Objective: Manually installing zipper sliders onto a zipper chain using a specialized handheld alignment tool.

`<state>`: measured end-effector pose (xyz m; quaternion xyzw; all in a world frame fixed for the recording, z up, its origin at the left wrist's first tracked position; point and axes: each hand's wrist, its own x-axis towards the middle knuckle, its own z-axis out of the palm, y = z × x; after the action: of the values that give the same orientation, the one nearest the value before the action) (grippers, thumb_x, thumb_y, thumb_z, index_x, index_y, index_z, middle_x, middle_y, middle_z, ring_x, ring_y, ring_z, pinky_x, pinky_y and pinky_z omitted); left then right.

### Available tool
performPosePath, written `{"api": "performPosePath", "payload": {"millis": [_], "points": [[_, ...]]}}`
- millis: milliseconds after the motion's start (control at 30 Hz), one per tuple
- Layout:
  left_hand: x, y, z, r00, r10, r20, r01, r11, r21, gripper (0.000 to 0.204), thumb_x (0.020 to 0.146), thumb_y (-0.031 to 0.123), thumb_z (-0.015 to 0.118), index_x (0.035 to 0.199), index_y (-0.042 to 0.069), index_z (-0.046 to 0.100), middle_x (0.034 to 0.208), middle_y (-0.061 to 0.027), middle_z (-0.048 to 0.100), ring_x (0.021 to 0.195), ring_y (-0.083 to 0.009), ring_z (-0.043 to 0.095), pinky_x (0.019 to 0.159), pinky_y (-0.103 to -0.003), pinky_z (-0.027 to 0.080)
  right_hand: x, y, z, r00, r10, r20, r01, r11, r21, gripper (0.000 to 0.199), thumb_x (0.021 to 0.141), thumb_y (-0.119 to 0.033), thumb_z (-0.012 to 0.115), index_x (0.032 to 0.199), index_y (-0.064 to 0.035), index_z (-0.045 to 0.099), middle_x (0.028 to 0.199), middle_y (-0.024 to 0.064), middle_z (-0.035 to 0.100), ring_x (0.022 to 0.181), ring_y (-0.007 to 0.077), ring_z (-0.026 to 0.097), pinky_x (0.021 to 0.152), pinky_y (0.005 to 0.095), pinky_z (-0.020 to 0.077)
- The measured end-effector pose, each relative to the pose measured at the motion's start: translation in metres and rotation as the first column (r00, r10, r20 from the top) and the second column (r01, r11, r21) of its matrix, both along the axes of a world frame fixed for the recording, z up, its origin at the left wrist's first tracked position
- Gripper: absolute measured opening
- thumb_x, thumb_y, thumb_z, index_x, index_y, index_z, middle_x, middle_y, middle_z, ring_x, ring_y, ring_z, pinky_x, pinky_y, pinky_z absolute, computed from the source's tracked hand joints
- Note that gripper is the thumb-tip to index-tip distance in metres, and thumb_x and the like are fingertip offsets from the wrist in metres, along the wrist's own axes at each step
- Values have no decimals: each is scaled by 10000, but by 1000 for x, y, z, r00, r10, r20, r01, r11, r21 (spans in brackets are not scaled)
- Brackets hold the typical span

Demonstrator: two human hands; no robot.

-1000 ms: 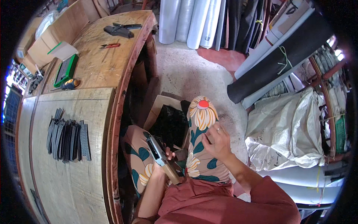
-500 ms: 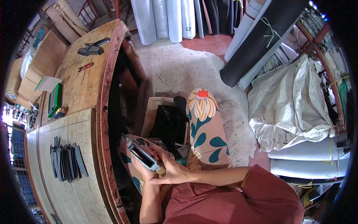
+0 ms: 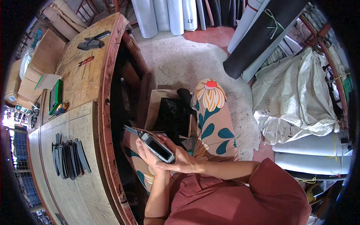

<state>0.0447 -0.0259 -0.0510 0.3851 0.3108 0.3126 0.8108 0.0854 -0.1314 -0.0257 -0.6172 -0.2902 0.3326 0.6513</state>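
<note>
Both hands meet over the lap: the left hand point(image 3: 147, 154) cradles the grey, dark-faced oblong handheld tool point(image 3: 156, 147) from below, fingers curled shut around it, its long axis running ten-to-four o'clock, while the right hand point(image 3: 179, 162) closes on its four-o'clock end.

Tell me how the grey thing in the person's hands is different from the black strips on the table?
The grey tool is one chunky piece with a dark panel; the black strips are many thin flat pieces.
The tool is held in the left hand with the right hand touching it; the strips lie untouched on the wooden table.
Both are long and narrow.
</note>
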Motion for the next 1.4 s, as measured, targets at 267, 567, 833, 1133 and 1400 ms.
{"api": "performPosePath", "payload": {"millis": [267, 567, 833, 1133, 1400], "points": [[11, 7, 18, 988, 14, -151, -5, 998, 58, 160, 980, 187, 417, 933, 66, 510, 744, -40, 574, 638, -121, 564, 571, -234, 463, -5, 2, -6, 997, -70, 38, 72, 995, -61, 968, 720, -496, 734, 1386, 27, 265, 1215, 215, 515, 1121, 275, 527, 956, 336, 406], [-30, 17, 14, 966, -187, -177, 180, 982, -55, 160, 934, 178, 552, 930, 20, 570, 862, -84, 633, 783, -158, 644, 659, -261, 515, 25, -39, -4, 363, -4, -932, -44, 999, -22, 350, 772, -59, 563, 1090, 76, 506, 951, 206, 614, 940, 310, 623, 903, 417, 489], [-61, 7, 50, 862, -437, -257, 445, 895, -31, 158, 867, 67, 630, 971, -51, 612, 841, -141, 664, 727, -214, 681, 635, -261, 564, 49, -23, 16, 790, -70, -609, 91, 996, 5, 324, 726, -56, 655, 1039, -34, 573, 1103, 192, 603, 902, 235, 615, 821, 349, 486], [-64, -3, 53, 819, -487, -302, 513, 858, 8, 170, 843, 15, 639, 985, -76, 618, 817, -163, 665, 726, -218, 681, 649, -292, 577, 46, -1, 22, 941, -265, -212, 260, 964, -53, 222, 747, -39, 697, 953, -24, 615, 904, 23, 640, 828, 106, 597, 766, 275, 481], [-61, -4, 69, 760, -418, -497, 646, 572, 506, 140, 794, 25, 690, 920, -31, 664, 1133, -149, 602, 942, -199, 637, 721, -289, 551, 50, 5, 20, 962, -259, -85, 261, 965, 10, 193, 756, -32, 677, 933, -21, 600, 857, 21, 625, 796, 105, 591, 738, 278, 483]]}}
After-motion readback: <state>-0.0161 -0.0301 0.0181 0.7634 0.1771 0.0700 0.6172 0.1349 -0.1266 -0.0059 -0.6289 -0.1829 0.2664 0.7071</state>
